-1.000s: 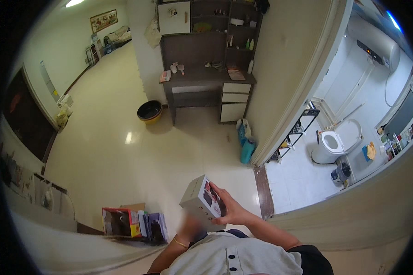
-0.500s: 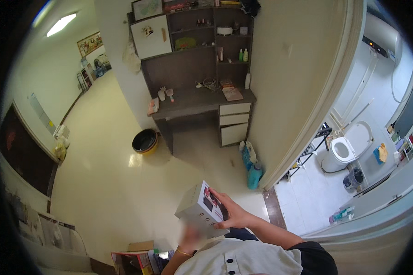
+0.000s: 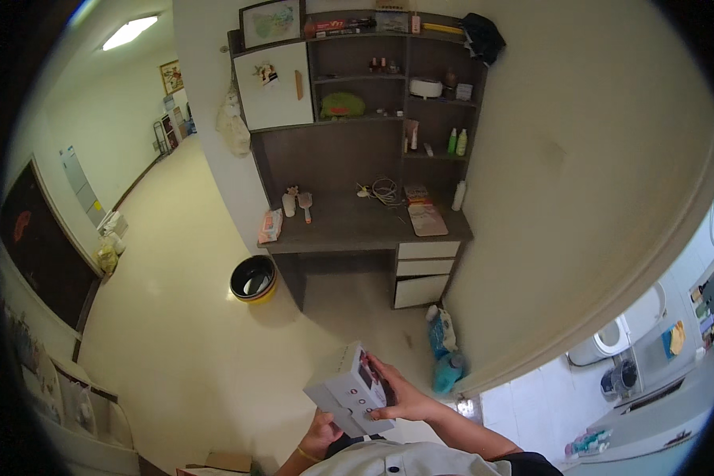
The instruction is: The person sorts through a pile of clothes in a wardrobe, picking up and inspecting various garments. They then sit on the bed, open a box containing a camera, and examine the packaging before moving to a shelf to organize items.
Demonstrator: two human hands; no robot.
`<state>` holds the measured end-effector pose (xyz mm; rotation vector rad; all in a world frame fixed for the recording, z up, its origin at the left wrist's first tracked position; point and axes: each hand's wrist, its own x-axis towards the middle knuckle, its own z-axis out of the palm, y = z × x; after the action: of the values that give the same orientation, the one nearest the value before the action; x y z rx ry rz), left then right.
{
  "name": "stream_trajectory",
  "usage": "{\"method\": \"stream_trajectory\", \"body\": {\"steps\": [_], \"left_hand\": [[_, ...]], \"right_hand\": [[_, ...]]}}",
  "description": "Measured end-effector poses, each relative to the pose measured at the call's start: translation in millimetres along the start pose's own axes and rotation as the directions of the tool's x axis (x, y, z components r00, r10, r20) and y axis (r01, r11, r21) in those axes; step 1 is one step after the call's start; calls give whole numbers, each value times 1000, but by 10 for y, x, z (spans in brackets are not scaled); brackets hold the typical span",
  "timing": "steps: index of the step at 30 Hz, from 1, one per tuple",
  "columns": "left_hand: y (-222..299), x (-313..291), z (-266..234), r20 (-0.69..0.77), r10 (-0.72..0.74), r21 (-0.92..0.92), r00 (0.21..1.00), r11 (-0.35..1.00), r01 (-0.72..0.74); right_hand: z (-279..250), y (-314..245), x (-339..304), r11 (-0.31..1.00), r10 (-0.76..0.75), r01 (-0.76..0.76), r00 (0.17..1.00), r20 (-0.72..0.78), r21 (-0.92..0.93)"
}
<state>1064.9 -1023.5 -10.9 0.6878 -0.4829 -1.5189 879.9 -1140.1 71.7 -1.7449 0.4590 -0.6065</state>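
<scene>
In front of the desk (image 3: pixel 341 228), the white box (image 3: pixel 347 403) is clasped across its right side by the right hand (image 3: pixel 408 398) and pinched at its lower left edge by the left hand (image 3: pixel 322 435), seemingly for steadiness.

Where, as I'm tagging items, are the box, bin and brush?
Box (image 3: pixel 343 396), head view: on a white side.
Bin (image 3: pixel 250 267), head view: on its black inner wall.
Brush (image 3: pixel 305 200), head view: on its broad end.

The cardboard box (image 3: pixel 347 394) looks smooth, the floor (image 3: pixel 163 341) glossy.
</scene>
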Motion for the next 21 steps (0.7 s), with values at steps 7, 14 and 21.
{"method": "stream_trajectory", "body": {"steps": [7,14,21], "left_hand": [[507,1190,-377,181,-25,-34,983,999,32],[1277,2060,-322,213,-24,40,977,999,16],[1391,2756,-276,-43,21,132,999,991,-15]], "right_hand": [[-411,60,1007,995,12,-22,995,-96,-100],[-621,377,1921,992,-22,-8,975,-223,-129],[-1052,591,2519,924,21,-116,967,-255,-364]]}}
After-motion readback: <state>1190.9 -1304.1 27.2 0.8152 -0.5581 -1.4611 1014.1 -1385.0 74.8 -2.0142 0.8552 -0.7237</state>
